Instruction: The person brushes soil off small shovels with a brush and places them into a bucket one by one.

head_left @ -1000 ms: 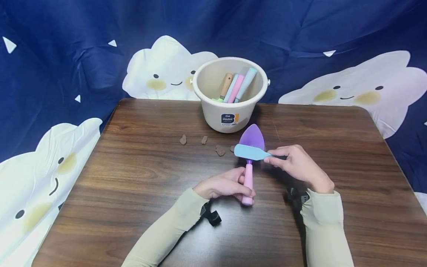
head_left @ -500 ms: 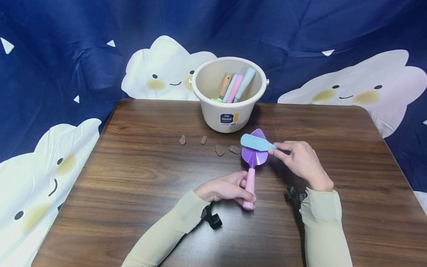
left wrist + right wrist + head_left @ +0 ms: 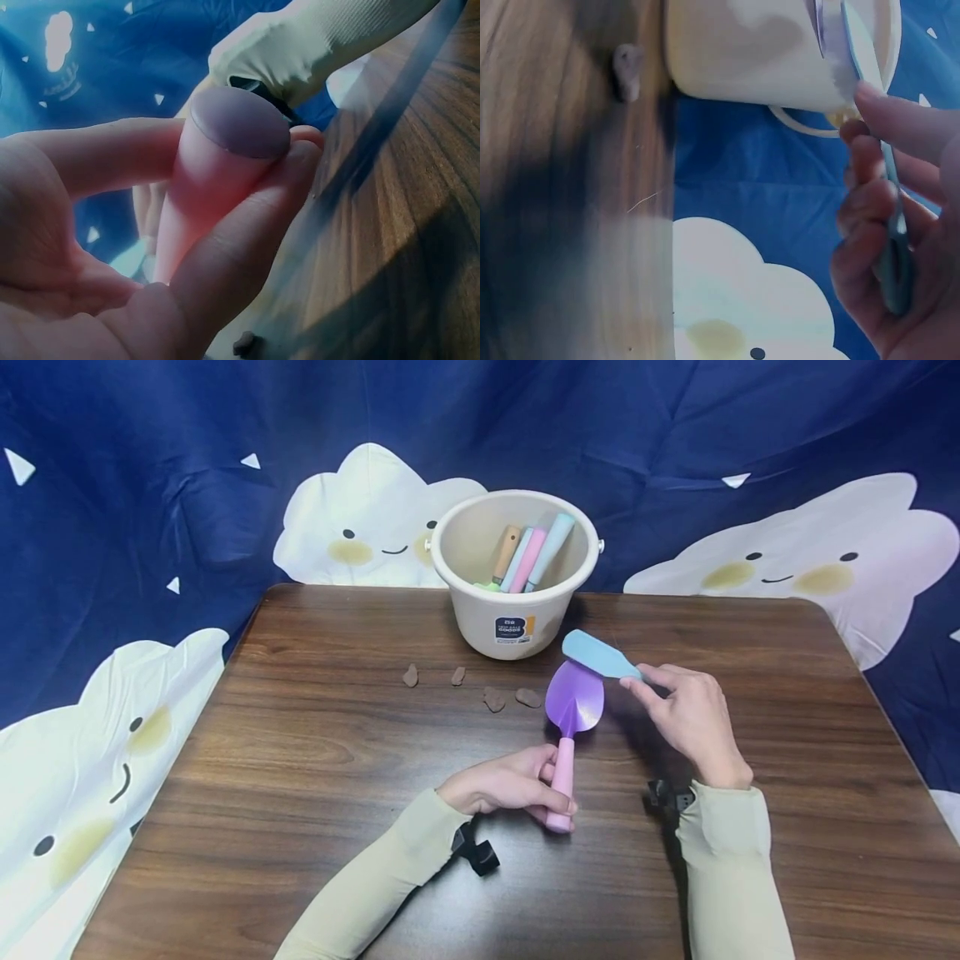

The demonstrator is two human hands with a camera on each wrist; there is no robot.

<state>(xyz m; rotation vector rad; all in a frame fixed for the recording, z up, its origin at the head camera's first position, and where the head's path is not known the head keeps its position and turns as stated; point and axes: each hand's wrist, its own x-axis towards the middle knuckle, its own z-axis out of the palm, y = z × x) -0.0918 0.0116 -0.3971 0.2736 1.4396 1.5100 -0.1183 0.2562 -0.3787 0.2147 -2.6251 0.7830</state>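
My left hand point(image 3: 506, 782) grips the pink handle of a purple trowel point(image 3: 574, 697), its blade pointing away from me. In the left wrist view, thumb and fingers wrap the pink handle point(image 3: 214, 172), its rounded end toward the camera. My right hand point(image 3: 692, 718) pinches a light-blue spatula point(image 3: 596, 653) with a flat, round-ended blade. That blade overlaps the trowel's tip in the head view. The right wrist view shows the spatula point(image 3: 862, 49) nearly edge-on, its handle lying along the palm under curled fingers. Several small brown lumps point(image 3: 494, 699) lie left of the trowel.
A beige bucket point(image 3: 491, 622) stands at the table's point(image 3: 315, 727) back edge, just beyond the two blades. Inside it lean several tools with pastel and wooden handles point(image 3: 508, 550). Behind hangs a dark blue curtain point(image 3: 585, 435) with cloud prints.
My right hand has slid the spatula away from me and rightward, from the trowel blade's base to its tip. The trowel has come slightly toward me. The brown lumps stay put.
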